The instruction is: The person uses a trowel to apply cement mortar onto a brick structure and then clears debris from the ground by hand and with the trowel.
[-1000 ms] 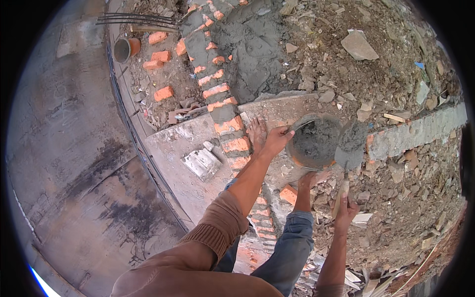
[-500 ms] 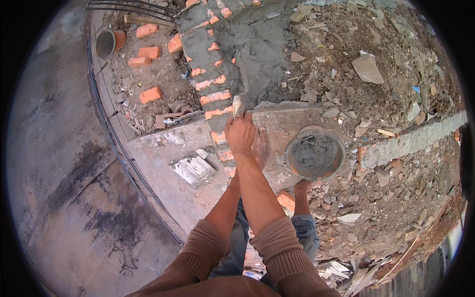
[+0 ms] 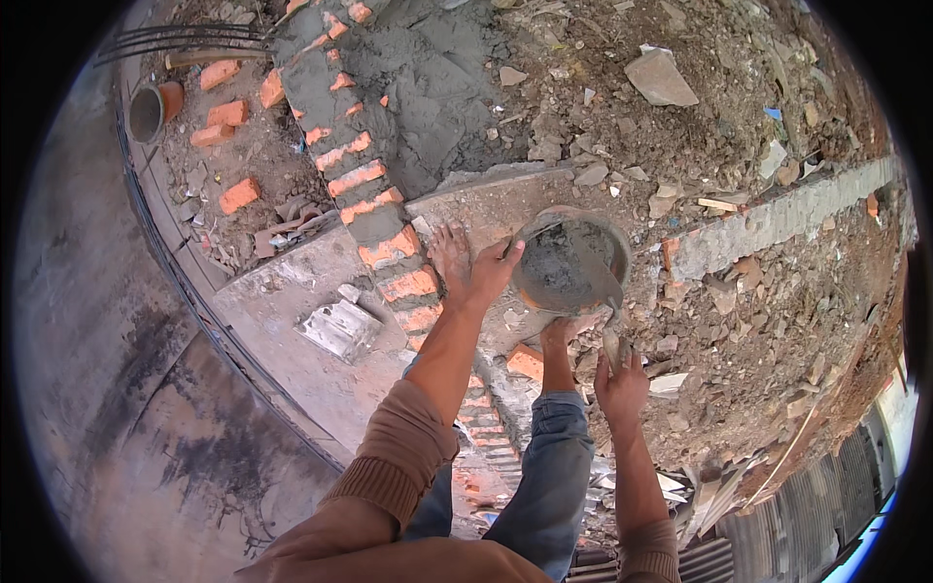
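Observation:
My right hand (image 3: 622, 387) is closed round the handle of a trowel (image 3: 604, 284), whose blade dips into grey mortar (image 3: 564, 262) at the right side of a round bucket (image 3: 530, 299). At the bucket's left rim is my left hand (image 3: 486, 279), fingers apart; whether the fingertips touch the rim I cannot tell. To the left runs a course of orange bricks (image 3: 389, 249) with mortar between them. A bed of wet mortar (image 3: 428, 97) spreads beside its far end.
My bare feet stand either side of the bucket's near left. A loose brick (image 3: 526, 362) lies by one foot. A broken white piece (image 3: 340, 328) rests left of the bricks. Rubble and a concrete beam (image 3: 787, 228) lie right. Another bucket (image 3: 148, 113) and rods (image 3: 185, 37) are far left.
My hands have parted from the brick course. The right has carried the trowel right and nearer, into the bucket; the left has come to the bucket's left rim. The view has shifted right.

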Action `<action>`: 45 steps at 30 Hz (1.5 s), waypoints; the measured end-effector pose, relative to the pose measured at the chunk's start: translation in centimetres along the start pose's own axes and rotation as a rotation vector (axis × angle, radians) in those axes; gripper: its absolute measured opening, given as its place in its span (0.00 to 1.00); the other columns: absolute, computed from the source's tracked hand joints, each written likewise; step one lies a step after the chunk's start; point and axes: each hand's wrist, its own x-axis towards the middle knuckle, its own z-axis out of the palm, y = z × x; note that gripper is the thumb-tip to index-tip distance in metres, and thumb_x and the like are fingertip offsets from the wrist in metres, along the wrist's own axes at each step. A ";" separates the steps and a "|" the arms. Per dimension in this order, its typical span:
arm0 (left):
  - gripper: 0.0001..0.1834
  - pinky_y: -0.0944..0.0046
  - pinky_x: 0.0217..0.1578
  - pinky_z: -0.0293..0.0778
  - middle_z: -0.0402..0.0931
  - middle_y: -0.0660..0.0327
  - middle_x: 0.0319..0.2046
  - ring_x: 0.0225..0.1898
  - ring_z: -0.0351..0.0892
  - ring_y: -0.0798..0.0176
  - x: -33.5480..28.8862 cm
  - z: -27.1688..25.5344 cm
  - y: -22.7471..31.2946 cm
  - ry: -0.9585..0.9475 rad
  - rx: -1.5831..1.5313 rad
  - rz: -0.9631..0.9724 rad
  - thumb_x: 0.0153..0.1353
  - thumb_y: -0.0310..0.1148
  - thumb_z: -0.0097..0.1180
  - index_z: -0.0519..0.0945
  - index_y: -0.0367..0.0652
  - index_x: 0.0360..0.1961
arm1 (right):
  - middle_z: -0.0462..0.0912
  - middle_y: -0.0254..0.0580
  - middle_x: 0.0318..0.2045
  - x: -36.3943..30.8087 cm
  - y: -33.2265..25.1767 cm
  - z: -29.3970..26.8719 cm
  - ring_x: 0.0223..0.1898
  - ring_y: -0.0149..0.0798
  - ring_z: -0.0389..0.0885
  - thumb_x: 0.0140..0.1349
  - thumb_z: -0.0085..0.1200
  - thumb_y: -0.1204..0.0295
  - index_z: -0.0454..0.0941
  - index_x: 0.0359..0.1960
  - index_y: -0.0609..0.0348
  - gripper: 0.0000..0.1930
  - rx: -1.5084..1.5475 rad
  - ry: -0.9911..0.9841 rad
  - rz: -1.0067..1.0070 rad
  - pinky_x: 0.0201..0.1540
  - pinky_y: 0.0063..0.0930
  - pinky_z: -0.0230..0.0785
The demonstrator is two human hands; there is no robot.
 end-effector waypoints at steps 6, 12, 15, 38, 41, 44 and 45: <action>0.14 0.60 0.31 0.69 0.77 0.50 0.27 0.26 0.74 0.59 1.2 7.9 -2.7 0.050 -0.174 0.259 0.58 0.33 0.68 0.82 0.33 0.39 | 0.79 0.51 0.39 2.3 4.7 1.9 0.32 0.50 0.84 0.62 0.50 0.66 0.77 0.54 0.60 0.19 -0.398 -0.197 0.060 0.31 0.43 0.78; 0.10 0.54 0.33 0.73 0.77 0.44 0.32 0.30 0.79 0.46 -0.6 10.9 2.8 0.119 0.085 0.373 0.61 0.29 0.63 0.83 0.36 0.42 | 0.80 0.53 0.40 0.2 4.4 2.8 0.34 0.51 0.85 0.62 0.50 0.64 0.77 0.52 0.62 0.20 -0.173 -0.450 0.063 0.34 0.46 0.79; 0.12 0.53 0.34 0.73 0.77 0.44 0.32 0.31 0.79 0.44 -0.8 10.9 3.0 0.120 0.195 0.431 0.61 0.28 0.61 0.83 0.37 0.45 | 0.81 0.55 0.40 -0.9 6.0 1.7 0.35 0.54 0.85 0.65 0.47 0.60 0.75 0.55 0.63 0.22 0.045 -0.449 0.025 0.34 0.46 0.79; 0.21 0.58 0.42 0.71 0.78 0.50 0.37 0.38 0.77 0.53 0.2 8.4 1.6 0.065 0.015 0.302 0.69 0.45 0.53 0.81 0.36 0.47 | 0.81 0.31 0.23 -2.1 11.4 6.6 0.23 0.23 0.72 0.63 0.63 0.67 0.85 0.40 0.66 0.12 1.202 -0.269 0.468 0.27 0.24 0.66; 0.27 0.62 0.52 0.68 0.80 0.51 0.50 0.50 0.76 0.59 1.6 6.8 -1.3 0.024 -0.253 0.121 0.70 0.52 0.51 0.81 0.39 0.53 | 0.80 0.32 0.24 -3.9 11.4 5.0 0.22 0.24 0.74 0.64 0.62 0.68 0.83 0.40 0.64 0.11 1.336 -0.205 0.610 0.23 0.21 0.66; 0.28 0.63 0.59 0.63 0.78 0.50 0.56 0.57 0.73 0.57 2.9 5.1 -3.3 -0.003 -0.482 -0.046 0.69 0.53 0.51 0.80 0.40 0.57 | 0.80 0.35 0.23 -2.5 6.3 -2.0 0.21 0.26 0.75 0.64 0.62 0.70 0.79 0.41 0.65 0.11 1.413 0.050 0.595 0.21 0.21 0.66; 0.28 0.63 0.60 0.61 0.77 0.50 0.56 0.58 0.72 0.57 3.1 4.8 -4.1 -0.028 -0.519 -0.103 0.69 0.52 0.51 0.79 0.40 0.58 | 0.80 0.37 0.24 -1.7 4.9 -4.5 0.21 0.26 0.75 0.64 0.62 0.70 0.78 0.41 0.65 0.11 1.390 0.148 0.531 0.21 0.20 0.66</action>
